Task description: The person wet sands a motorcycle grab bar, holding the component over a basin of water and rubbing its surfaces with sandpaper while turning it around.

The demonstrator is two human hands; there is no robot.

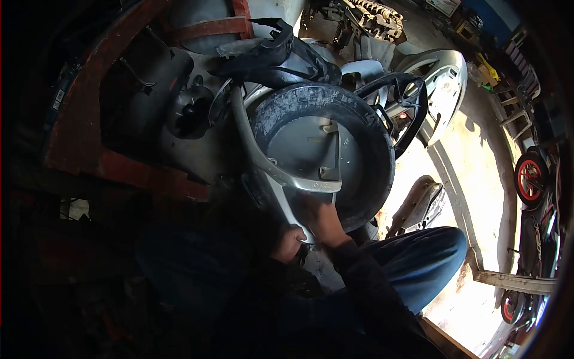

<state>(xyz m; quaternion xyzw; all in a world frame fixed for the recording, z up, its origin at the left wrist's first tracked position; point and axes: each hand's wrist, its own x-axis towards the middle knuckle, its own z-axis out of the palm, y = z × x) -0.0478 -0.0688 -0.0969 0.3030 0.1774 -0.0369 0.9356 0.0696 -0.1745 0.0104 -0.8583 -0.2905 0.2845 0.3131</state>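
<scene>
A silver motorcycle body panel (287, 178), with long curved arms, lies across a round black tub (382, 140). My left hand (290, 243) is closed around the panel's near end, with the thumb on top. Just to the right, my right hand (327, 222) reaches over the dark inner area of the same panel. Motion smears its fingers, so I cannot make out whether they hold anything. Liquid appears to lie in the tub, below the panel.
Behind the tub sit a black plastic fairing (287, 60), a black curved frame (418, 113) and a silver panel (454, 78). A red metal frame (78, 128) stands at left. Another part (415, 203) lies on the sunlit floor; motorcycles with red wheels (530, 178) are at right.
</scene>
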